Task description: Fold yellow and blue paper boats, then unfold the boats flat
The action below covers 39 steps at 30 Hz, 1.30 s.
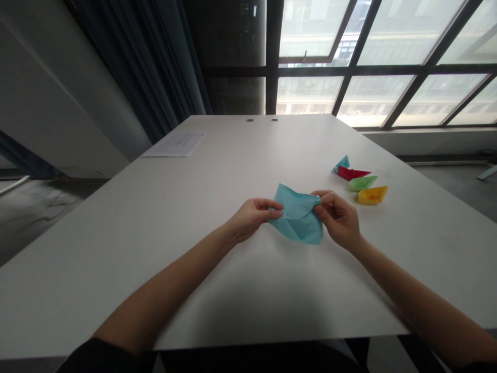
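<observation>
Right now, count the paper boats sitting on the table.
4, grouped toward the right: the blue boat farthest back, partly behind the red boat, then the green boat, with the yellow boat nearest. No others seem hidden.

No text, label, brand, number or sign can be read here. The white paper (173, 145) at the left edge of the table (225, 171) bears faint grey print, but its characters are too small and blurred to make out as words or figures.

Creased light-blue paper (298, 227), unevenly spread
</observation>
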Each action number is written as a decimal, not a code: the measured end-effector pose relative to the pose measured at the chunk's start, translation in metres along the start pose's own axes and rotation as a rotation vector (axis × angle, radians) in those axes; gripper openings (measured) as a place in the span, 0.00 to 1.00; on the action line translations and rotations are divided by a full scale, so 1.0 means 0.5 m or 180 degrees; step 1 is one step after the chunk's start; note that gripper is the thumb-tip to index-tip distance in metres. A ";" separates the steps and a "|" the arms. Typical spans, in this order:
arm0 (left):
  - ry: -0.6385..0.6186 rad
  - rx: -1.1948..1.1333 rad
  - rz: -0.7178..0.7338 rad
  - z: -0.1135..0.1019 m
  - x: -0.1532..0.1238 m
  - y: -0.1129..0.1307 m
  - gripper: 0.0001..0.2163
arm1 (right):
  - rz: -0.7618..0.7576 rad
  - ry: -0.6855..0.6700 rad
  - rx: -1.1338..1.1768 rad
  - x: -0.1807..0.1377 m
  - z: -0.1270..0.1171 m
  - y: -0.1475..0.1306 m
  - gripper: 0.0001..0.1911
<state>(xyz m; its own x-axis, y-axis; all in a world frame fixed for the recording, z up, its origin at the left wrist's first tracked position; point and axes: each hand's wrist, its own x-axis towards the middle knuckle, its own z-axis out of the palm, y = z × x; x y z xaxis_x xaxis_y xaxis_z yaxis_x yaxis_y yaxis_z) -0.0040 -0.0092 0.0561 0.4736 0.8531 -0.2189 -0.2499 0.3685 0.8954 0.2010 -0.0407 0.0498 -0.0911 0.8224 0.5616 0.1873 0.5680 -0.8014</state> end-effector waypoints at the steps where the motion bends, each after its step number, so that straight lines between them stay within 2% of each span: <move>1: 0.0000 -0.0006 -0.0006 -0.001 0.002 -0.002 0.11 | -0.0007 0.0008 0.0009 -0.001 0.001 -0.002 0.08; 12: -0.0116 -0.0413 -0.0045 0.002 -0.003 -0.007 0.20 | 0.0052 0.0471 0.0135 0.000 0.002 -0.007 0.09; 20: -0.0285 -0.0728 -0.0535 0.003 0.004 -0.031 0.12 | 0.0112 0.0364 0.0559 -0.007 0.001 0.011 0.12; 22: -0.0154 -0.0626 -0.0459 0.002 0.006 -0.032 0.12 | 0.0065 0.0336 0.0520 -0.007 0.000 0.011 0.14; 25: 0.0125 -0.0379 -0.0109 0.002 0.008 -0.032 0.13 | 0.0142 0.0475 0.0216 -0.005 0.003 0.008 0.16; 29: 0.0189 -0.0211 0.0103 -0.002 0.010 -0.035 0.14 | 0.0229 0.0775 0.0069 -0.001 0.007 0.008 0.16; 34: -0.0075 -0.0329 -0.0296 -0.012 0.011 -0.037 0.13 | 0.0149 0.1052 0.0113 0.005 0.004 0.013 0.16; 39: 0.0077 -0.0186 -0.0447 -0.015 0.015 -0.043 0.10 | 0.0092 0.1090 0.0020 0.004 0.004 0.008 0.15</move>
<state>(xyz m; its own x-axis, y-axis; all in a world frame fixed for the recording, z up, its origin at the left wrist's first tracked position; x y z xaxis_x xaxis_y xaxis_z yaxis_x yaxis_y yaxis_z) -0.0013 -0.0082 0.0321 0.4872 0.8000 -0.3502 -0.2317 0.5051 0.8314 0.1997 -0.0365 0.0475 0.2479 0.7803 0.5741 0.1788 0.5456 -0.8187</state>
